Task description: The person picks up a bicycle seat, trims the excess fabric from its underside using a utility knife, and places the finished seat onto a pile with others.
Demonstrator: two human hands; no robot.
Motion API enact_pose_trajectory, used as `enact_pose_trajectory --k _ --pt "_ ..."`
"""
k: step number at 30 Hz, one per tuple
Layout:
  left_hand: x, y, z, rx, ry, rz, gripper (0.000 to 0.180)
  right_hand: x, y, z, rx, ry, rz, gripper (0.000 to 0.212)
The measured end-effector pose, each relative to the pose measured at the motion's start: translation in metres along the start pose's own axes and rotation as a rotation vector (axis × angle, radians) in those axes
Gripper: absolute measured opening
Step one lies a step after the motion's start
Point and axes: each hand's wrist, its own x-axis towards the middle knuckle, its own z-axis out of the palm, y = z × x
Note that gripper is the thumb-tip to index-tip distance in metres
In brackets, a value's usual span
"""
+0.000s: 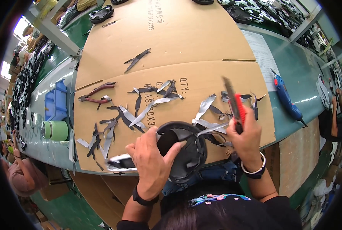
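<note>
Well, the person at the table (293,65) holds a hollow black piece (189,163) close to the body, over the near edge of the cardboard (171,38). The left hand (151,156) grips it from the left: the thumb stands wide of the other fingers and presses inside the hollow, while the fingers bend round toward the far rim, some of them hidden from me. A silver-and-black band (121,163), blurred, sticks out to the left beneath that hand; whether it joins the piece, I cannot tell. The right hand (247,134) has its fingers curled round a red-handled knife (239,108) (rather blurred, its blade pointing up and away from the body). A pale strip (214,128) runs from the piece's right edge toward those fingers; I cannot tell whether they pinch it.

Black and silver scraps (138,115) lie scattered over the cardboard in front of the hands, and pliers (98,94) with dark red handles lie near its left edge. Beyond that edge stand a blue bin (56,102) and, just beside it, a green cup (56,130). To the right, a blue tool (286,97) lies near a white sheet (260,53).
</note>
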Motion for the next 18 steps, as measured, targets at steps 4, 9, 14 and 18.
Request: enact_pose_trajectory --k 4,9,14,18 --pt "-0.001 0.009 0.014 -0.046 0.028 -0.146 0.064 -0.006 0.0 -0.008 0.316 0.016 0.398 0.034" --pt "0.03 0.036 0.011 0.007 -0.026 0.356 0.032 -0.007 -0.03 -0.007 0.613 -0.33 0.16 0.043" --pt "0.029 0.024 0.033 -0.248 0.205 0.236 0.014 -0.009 -0.008 -0.024 0.479 -0.36 0.175 0.051" --pt "0.031 0.027 0.031 -0.319 0.155 0.193 0.012 -0.018 0.018 -0.032 0.276 -0.453 -0.072 0.052"
